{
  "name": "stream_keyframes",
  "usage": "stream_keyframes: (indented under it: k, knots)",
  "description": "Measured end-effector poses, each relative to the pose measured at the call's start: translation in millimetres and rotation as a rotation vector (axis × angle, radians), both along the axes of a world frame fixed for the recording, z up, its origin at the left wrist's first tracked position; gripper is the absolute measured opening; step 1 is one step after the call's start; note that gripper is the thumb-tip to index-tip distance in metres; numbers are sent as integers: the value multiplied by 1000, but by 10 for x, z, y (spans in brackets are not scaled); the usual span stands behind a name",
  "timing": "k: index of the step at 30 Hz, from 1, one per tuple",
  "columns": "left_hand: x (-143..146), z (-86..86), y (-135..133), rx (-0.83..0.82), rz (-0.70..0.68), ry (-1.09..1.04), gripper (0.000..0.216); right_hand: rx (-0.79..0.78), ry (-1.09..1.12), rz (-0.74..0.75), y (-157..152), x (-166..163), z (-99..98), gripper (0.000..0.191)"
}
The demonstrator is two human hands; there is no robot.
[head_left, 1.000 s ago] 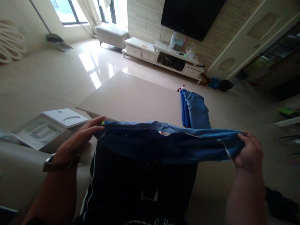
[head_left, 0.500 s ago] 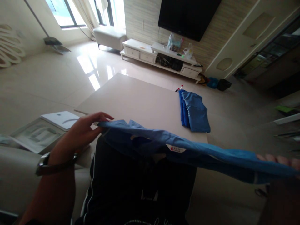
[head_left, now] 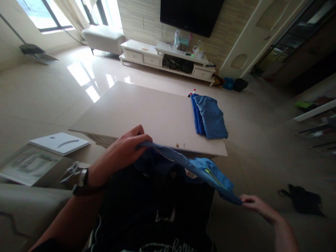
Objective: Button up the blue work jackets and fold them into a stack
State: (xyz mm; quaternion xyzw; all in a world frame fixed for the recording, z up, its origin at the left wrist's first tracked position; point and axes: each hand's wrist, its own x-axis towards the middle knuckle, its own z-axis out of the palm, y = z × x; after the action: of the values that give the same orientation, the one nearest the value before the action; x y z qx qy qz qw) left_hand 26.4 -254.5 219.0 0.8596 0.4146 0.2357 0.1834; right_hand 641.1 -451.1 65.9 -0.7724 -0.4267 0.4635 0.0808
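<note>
A blue garment [head_left: 210,171] with a white printed label and a yellow-green trim hangs between my two hands, above my lap and in front of the table's near edge. My left hand [head_left: 131,143], with a watch at the wrist, pinches one end of it. The other end is gripped between the thumb and fingers of my right hand [head_left: 252,203], lower and to the right. What kind of garment it is, I cannot tell. Folded blue clothes [head_left: 211,117] lie stacked on the right end of the table [head_left: 147,108].
White boxes [head_left: 59,143] stand at the left beside a pale sofa [head_left: 34,203]. A black bag [head_left: 304,199] lies on the floor at the right. Across the room are a low white TV cabinet [head_left: 152,60] and a padded bench [head_left: 103,38]. A red-capped bottle [head_left: 194,91] shows behind the folded clothes.
My hands have come closer together; the right moved inward and the left shifted right. The garment, stretched wide before, now sags and bunches. The head view has turned slightly right.
</note>
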Motion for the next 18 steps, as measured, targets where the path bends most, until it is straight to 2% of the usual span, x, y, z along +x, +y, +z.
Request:
stream_keyframes:
  k: [1,2,5,6,8,9,10,11,13,15,18]
  knots:
    - [50,46,-13,19,-13,-6,22,-60,-31,53,38,-111,-98,35]
    - [95,90,-27,40,-30,-19,23,-28,-84,63,108,-260,-176,41]
    - [177,204,-72,111,-42,-55,23,362,-127,98,421,-947,-301,60]
    - [183,235,-88,140,-28,-64,22,421,-43,198,527,-1237,-323,65]
    - [157,284,-119,187,15,-77,21,392,104,453,707,-1828,-376,81]
    - [125,302,-135,210,33,-89,19,363,124,548,782,-2095,-412,82]
    - [81,316,-151,230,42,-105,18,350,126,603,854,-2322,-454,73]
    - [26,325,-164,247,48,-121,16,350,108,634,932,-2496,-493,54]
    - [-106,335,-179,277,73,-142,12,395,49,663,1132,-2668,-523,22]
    - [-252,343,-168,312,140,-151,11,516,-13,638,1405,-2629,-426,20]
    - [-458,382,-110,359,299,-140,13,841,-115,429,1857,-2364,19,19]
